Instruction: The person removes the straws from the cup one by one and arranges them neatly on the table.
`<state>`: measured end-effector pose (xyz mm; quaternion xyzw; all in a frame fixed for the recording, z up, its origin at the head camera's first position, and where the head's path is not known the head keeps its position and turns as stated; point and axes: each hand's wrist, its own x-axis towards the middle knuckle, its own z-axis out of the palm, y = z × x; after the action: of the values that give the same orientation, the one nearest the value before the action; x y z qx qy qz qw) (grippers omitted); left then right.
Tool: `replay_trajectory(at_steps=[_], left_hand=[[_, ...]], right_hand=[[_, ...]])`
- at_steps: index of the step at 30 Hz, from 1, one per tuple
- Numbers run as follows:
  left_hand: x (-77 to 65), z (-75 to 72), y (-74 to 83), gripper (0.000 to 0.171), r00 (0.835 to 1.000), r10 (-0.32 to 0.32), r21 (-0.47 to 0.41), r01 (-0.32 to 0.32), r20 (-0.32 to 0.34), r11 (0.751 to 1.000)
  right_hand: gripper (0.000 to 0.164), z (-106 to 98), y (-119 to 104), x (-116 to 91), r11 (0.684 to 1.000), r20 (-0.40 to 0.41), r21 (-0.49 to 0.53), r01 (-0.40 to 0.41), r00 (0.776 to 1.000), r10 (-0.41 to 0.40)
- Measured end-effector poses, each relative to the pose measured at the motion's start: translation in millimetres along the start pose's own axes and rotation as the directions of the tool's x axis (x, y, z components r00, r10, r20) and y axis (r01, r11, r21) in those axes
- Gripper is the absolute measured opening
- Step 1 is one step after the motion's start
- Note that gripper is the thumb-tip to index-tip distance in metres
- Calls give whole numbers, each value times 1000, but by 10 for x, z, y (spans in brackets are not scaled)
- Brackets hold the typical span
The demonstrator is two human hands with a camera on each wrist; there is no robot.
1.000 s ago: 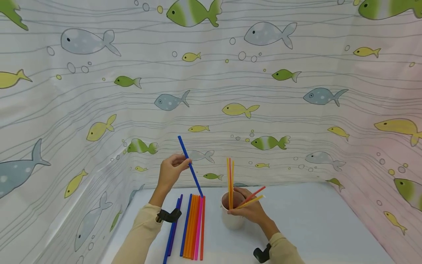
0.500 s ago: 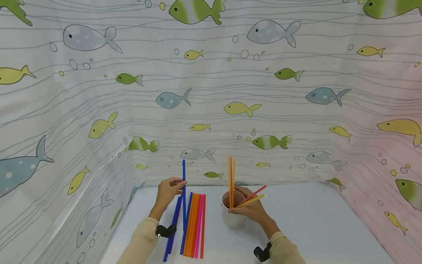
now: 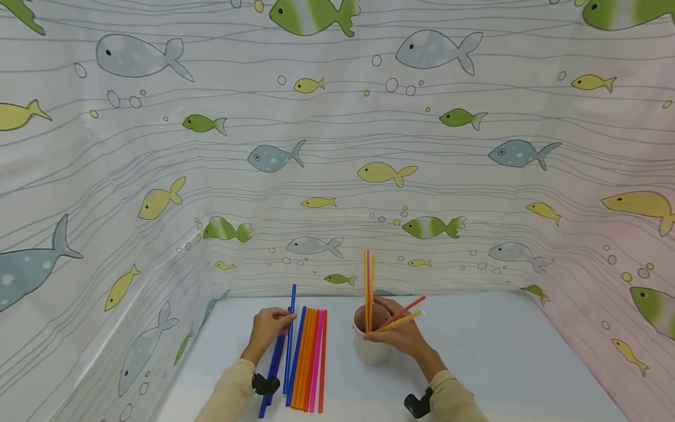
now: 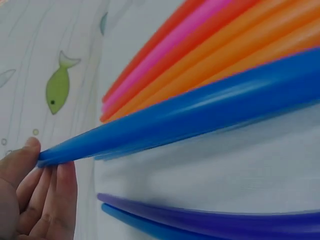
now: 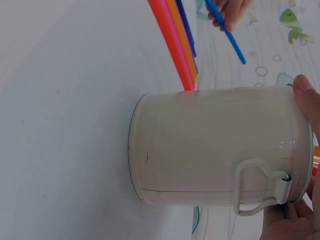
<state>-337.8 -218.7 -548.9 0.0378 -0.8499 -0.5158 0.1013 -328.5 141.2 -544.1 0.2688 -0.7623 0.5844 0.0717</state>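
My left hand [image 3: 271, 328] pinches a blue straw [image 4: 200, 107] near its upper end, thumb on one side and fingers on the other. The straw's lower part comes down just left of a row of straws [image 3: 308, 360], blue, orange, red and pink. Left of it lie a purple straw [image 4: 215, 217] and another blue one, partly behind the hand. My right hand [image 3: 403, 339] grips a white mug [image 5: 210, 145] at its rim. Thin yellow and red straws [image 3: 368, 287] stand up from the mug, and a red straw [image 3: 411, 308] and a yellow one lean right.
A white table [image 3: 501, 363] carries everything. Behind it and at both sides hangs a curtain [image 3: 337, 129] printed with fish. The mug's handle [image 5: 260, 187] juts from its side in the right wrist view.
My left hand has brought the blue straw down from in front of the back curtain, swinging it from slanted to nearly lined up beside the row. The right hand stays at the mug.
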Motion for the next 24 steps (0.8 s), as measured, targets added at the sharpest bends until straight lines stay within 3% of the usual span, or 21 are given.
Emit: replay_trajectory(at_steps=[10, 16, 24], left_hand=[[-36, 56, -111, 22, 999, -50, 105, 47, 21, 993], [-50, 87, -188, 25, 996, -77, 175, 69, 38, 982], [-41, 61, -203, 21, 999, -45, 151, 41, 26, 988]], right_hand=[[84, 8, -27, 10, 999, -9, 21, -35, 999, 35], [83, -8, -196, -5, 997, 14, 33, -68, 998, 68], [83, -39, -285, -20, 998, 38, 13, -56, 998, 56]])
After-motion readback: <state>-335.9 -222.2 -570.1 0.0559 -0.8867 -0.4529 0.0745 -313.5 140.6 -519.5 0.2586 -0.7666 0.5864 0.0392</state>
